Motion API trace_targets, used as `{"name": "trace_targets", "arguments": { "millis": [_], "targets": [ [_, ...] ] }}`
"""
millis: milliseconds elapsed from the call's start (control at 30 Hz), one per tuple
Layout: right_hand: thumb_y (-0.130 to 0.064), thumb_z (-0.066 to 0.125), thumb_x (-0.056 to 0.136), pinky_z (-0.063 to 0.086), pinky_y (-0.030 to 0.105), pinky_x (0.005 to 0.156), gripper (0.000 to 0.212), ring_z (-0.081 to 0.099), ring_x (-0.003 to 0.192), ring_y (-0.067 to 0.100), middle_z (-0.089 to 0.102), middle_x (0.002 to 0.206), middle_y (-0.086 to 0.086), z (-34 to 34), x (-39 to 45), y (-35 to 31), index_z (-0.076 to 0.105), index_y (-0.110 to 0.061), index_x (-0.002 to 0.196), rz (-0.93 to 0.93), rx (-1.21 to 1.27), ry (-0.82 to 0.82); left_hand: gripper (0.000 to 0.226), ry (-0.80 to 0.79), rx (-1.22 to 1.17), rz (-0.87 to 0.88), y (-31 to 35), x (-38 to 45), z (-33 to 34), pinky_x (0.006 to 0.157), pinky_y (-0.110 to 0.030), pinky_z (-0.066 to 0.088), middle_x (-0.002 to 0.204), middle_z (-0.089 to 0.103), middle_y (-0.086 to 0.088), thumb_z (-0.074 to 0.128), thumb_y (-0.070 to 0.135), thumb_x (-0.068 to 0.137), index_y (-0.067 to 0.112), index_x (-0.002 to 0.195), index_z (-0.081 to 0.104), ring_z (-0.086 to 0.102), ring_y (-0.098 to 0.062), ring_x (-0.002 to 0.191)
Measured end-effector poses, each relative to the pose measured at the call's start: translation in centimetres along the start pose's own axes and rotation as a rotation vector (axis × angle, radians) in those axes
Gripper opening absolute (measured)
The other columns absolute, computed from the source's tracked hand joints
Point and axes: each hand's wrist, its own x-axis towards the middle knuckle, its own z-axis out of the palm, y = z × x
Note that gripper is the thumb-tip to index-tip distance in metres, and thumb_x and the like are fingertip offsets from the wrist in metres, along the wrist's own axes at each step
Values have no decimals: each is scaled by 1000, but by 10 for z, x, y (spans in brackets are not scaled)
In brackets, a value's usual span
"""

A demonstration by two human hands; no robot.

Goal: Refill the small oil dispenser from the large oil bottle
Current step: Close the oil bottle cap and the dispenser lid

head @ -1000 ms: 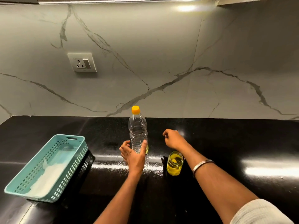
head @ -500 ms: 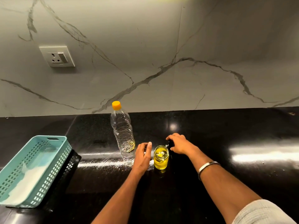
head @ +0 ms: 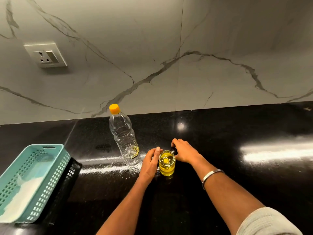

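The large oil bottle (head: 124, 138) is clear plastic with a yellow cap screwed on. It stands upright on the black counter (head: 220, 133) with only a little oil at its bottom. To its right stands the small oil dispenser (head: 166, 164), an uncovered glass jar holding yellow oil. My left hand (head: 150, 162) lies against the jar's left side with fingers straight, thumb beside the rim. My right hand (head: 184, 152) is just behind the jar. Its fingers curl over a small black lid (head: 174, 149), which is mostly hidden.
A teal plastic basket (head: 33, 180) with white contents sits at the left on top of a black basket (head: 71, 177). A marble wall with a socket (head: 46, 55) backs the counter.
My left hand has let go of the large bottle and moved right to the jar. My right hand has come down behind the jar onto the black lid. The view has shifted.
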Motion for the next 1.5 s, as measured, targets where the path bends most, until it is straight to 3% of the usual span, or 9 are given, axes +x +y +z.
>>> {"name": "trace_targets", "arguments": {
  "millis": [333, 433, 633, 733, 900, 1133, 1300, 1400, 1500],
  "targets": [
    [-24, 74, 78, 46, 34, 98, 52, 49, 116, 21, 46, 125, 2, -58, -13, -22, 51, -27, 124, -92, 137, 3, 51, -84, -13, 10, 19, -19, 1, 80, -19, 52, 106, 68, 2, 57, 66, 82, 24, 110, 62, 65, -13, 99],
    [-23, 73, 79, 45, 29, 96, 49, 50, 116, 18, 46, 124, 1, -72, -24, -33, 53, -28, 123, -165, 177, -58, 69, -109, -1, -15, 17, -26, 2, 91, -31, 53, 114, 64, 3, 65, 74, 66, 27, 116, 56, 63, -12, 105],
    [-22, 73, 81, 45, 26, 94, 50, 50, 114, 15, 47, 123, -1, -84, -48, -53, 52, -28, 126, -269, 99, -183, 82, -86, 135, 18, 8, -37, 6, 92, -27, 51, 118, 60, 6, 87, 50, 59, 26, 126, 47, 60, -6, 108],
    [-19, 73, 80, 45, 30, 98, 52, 49, 116, 16, 47, 125, 0, -78, -54, -58, 52, -27, 127, -307, -6, -238, 76, -33, 173, 47, 4, -39, 10, 93, -28, 51, 119, 58, 5, 87, 30, 64, 22, 127, 47, 58, -5, 108],
    [-12, 72, 80, 43, 34, 103, 52, 46, 120, 16, 45, 128, -3, -71, -59, -62, 52, -25, 127, -355, -89, -263, 65, 20, 198, 58, 5, -40, 15, 91, -28, 50, 118, 57, 5, 84, 27, 66, 28, 122, 51, 57, -7, 108],
    [-6, 74, 78, 44, 36, 102, 55, 47, 121, 21, 48, 129, 1, -76, -55, -76, 55, -20, 127, -395, -245, -293, 64, 44, 213, 59, 13, -43, 15, 76, -2, 40, 115, 57, 7, 85, 20, 68, 25, 122, 52, 55, 0, 103],
    [-35, 77, 78, 49, 36, 88, 51, 54, 106, 22, 51, 119, 5, -69, -52, -77, 53, -19, 120, -301, -298, -195, 56, 33, 237, 48, 17, -42, 16, 76, -6, 42, 114, 56, 4, 83, 17, 70, 31, 114, 51, 57, -5, 101],
    [-56, 69, 78, 46, 34, 76, 62, 57, 100, 25, 55, 115, 8, -60, -51, -80, 49, -13, 118, -195, -341, -136, 73, 29, 250, 26, 15, -42, 17, 88, -13, 38, 124, 51, 7, 84, 22, 70, 20, 132, 45, 51, -8, 114],
    [-65, 69, 73, 48, 37, 81, 78, 58, 107, 28, 55, 119, 9, -65, -50, -88, 47, -11, 125, -156, -452, -151, 83, 22, 260, 3, 17, -42, 17, 93, -17, 34, 125, 44, 9, 84, 24, 71, 12, 140, 39, 43, -4, 115]
  ]
}}
